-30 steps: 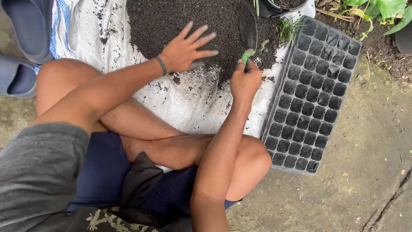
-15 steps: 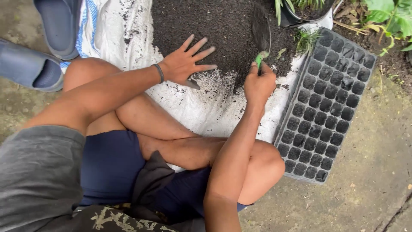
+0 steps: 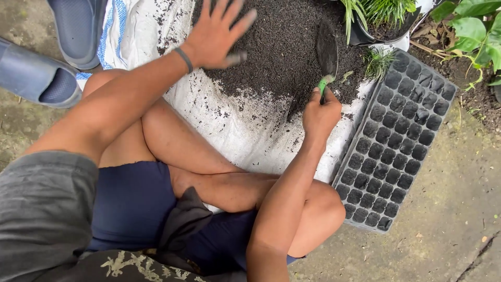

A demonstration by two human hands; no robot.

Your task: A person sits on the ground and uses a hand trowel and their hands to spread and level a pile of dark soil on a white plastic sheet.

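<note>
I sit cross-legged on a white sack sheet (image 3: 245,130) that carries a heap of dark soil (image 3: 282,47). My right hand (image 3: 319,115) grips the green handle of a small trowel (image 3: 327,57), whose dark blade lies on the soil, pointing away from me. My left hand (image 3: 214,34) hovers flat over the left part of the heap, fingers spread and holding nothing; a dark band circles its wrist. A black seedling tray (image 3: 396,136) with many soil-filled cells lies to the right of my right hand.
Two grey-blue sandals (image 3: 57,47) lie at the upper left on the concrete. A black pot of grass-like plants (image 3: 378,21) stands beyond the tray, with a small grass tuft (image 3: 374,62) beside it. Green leaves (image 3: 475,31) and bare earth fill the upper right corner.
My left hand has lifted off the edge of the soil and moved away from me, over the heap. My right hand keeps its grip on the trowel in the same spot.
</note>
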